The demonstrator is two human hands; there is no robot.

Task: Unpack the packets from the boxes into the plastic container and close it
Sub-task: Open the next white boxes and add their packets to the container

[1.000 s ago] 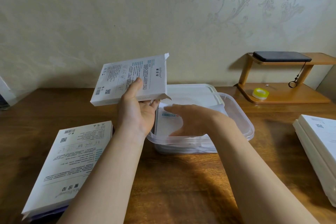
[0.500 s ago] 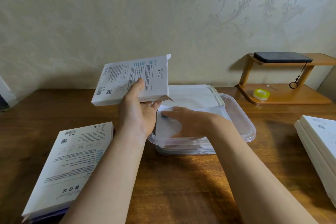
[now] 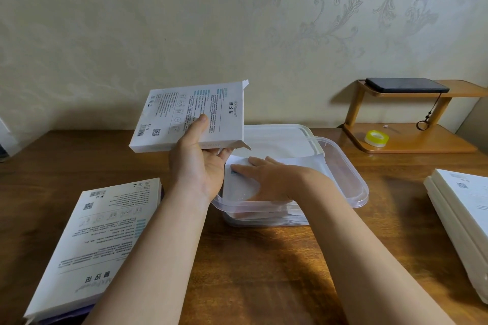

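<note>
My left hand point(image 3: 196, 163) grips a flat white printed box point(image 3: 190, 116) by its near edge and holds it tilted above the left end of the clear plastic container point(image 3: 351, 187). The box's right end flap is torn open. My right hand point(image 3: 266, 178) lies flat, fingers straight, on the white packets point(image 3: 303, 162) stacked inside the container. The container's clear lid point(image 3: 280, 137) lies behind it on the table.
Another white box point(image 3: 105, 240) lies on the wooden table at the front left. A stack of white boxes point(image 3: 464, 219) sits at the right edge. A wooden stand point(image 3: 412, 140) at the back right carries a phone point(image 3: 406, 85) and a tape roll point(image 3: 376, 138).
My right hand has slid a little further left over the packets in the container. The box in my left hand has barely moved.
</note>
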